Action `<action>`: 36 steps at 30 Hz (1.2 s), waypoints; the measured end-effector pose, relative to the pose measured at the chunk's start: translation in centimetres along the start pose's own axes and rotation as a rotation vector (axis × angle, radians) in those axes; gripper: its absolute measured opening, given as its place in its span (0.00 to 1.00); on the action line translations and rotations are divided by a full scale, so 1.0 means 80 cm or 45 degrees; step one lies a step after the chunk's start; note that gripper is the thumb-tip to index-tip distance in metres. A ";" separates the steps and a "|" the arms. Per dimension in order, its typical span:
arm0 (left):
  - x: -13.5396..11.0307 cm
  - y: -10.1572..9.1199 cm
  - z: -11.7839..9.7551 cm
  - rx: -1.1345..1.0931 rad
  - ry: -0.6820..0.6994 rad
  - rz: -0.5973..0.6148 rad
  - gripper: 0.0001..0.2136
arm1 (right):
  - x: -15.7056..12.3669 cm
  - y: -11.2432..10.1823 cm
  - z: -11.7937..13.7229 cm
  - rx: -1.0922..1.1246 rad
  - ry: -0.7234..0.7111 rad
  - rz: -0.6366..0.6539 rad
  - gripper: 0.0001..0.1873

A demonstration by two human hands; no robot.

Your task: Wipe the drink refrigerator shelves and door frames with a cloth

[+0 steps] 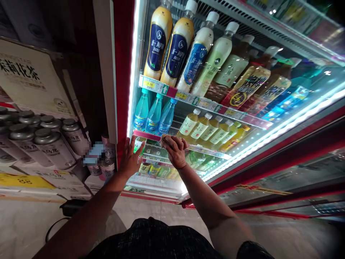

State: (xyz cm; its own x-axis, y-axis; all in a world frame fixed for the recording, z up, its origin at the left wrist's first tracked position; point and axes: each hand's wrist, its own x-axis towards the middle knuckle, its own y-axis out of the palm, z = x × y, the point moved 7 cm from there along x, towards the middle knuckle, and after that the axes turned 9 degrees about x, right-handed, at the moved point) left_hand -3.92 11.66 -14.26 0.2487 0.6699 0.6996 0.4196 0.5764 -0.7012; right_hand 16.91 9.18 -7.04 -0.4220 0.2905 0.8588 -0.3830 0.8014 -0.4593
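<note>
My right hand (pixel 176 155) is closed round a crumpled brownish cloth (pixel 165 139), at the front edge of a shelf in a lit drinks fridge. My left hand (pixel 131 158) is open with its fingers spread, near the fridge's red left frame (pixel 123 108); whether it touches the frame or the shelf I cannot tell. Between and above my hands runs a pink shelf strip (pixel 148 135). Several blue-green bottles (pixel 153 117) stand just behind it. Right of the cloth are several pale yellow drink bottles (pixel 201 127) on the same shelf.
Taller milk-tea bottles (pixel 176 50) line the shelf above, behind a price strip (pixel 155 86). Small drink packs (pixel 159 170) sit lower down. Left of the fridge are grey-capped bottles (pixel 51 147) and cartons. A black bag (pixel 74 207) lies on the floor (pixel 151 208). Another fridge (pixel 293 183) adjoins at right.
</note>
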 end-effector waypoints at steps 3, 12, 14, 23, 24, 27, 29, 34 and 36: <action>-0.001 0.001 0.003 -0.010 -0.015 0.021 0.43 | -0.002 0.007 -0.001 0.011 0.022 -0.002 0.22; 0.006 -0.019 -0.007 -0.020 -0.041 -0.052 0.42 | -0.014 0.035 0.011 0.048 0.070 0.109 0.25; 0.006 -0.018 -0.006 -0.021 -0.037 -0.063 0.43 | -0.005 0.034 0.009 0.050 0.089 0.105 0.25; -0.003 0.000 0.007 -0.023 -0.006 -0.019 0.46 | 0.007 0.054 0.035 0.089 -0.029 0.221 0.24; -0.002 -0.002 0.007 -0.023 -0.007 -0.022 0.46 | 0.013 0.057 0.035 0.098 -0.013 0.236 0.24; -0.001 -0.005 0.006 -0.023 -0.017 -0.034 0.47 | 0.026 0.064 0.037 0.118 0.024 0.244 0.26; -0.001 -0.007 0.007 -0.032 -0.008 -0.048 0.44 | 0.026 0.069 0.043 0.128 0.005 0.238 0.26; 0.000 -0.017 0.010 -0.079 0.030 -0.126 0.33 | 0.033 0.079 0.060 0.118 -0.109 0.271 0.25; 0.001 -0.020 0.010 -0.085 0.021 -0.132 0.30 | 0.045 0.083 0.064 0.122 -0.113 0.280 0.25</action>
State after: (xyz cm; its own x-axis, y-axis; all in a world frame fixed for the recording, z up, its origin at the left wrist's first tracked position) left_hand -5.23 11.18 -13.21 0.2154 0.6003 0.7702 0.5006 0.6094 -0.6149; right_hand 8.65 12.88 -8.13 -0.5729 0.4019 0.7144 -0.3484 0.6695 -0.6560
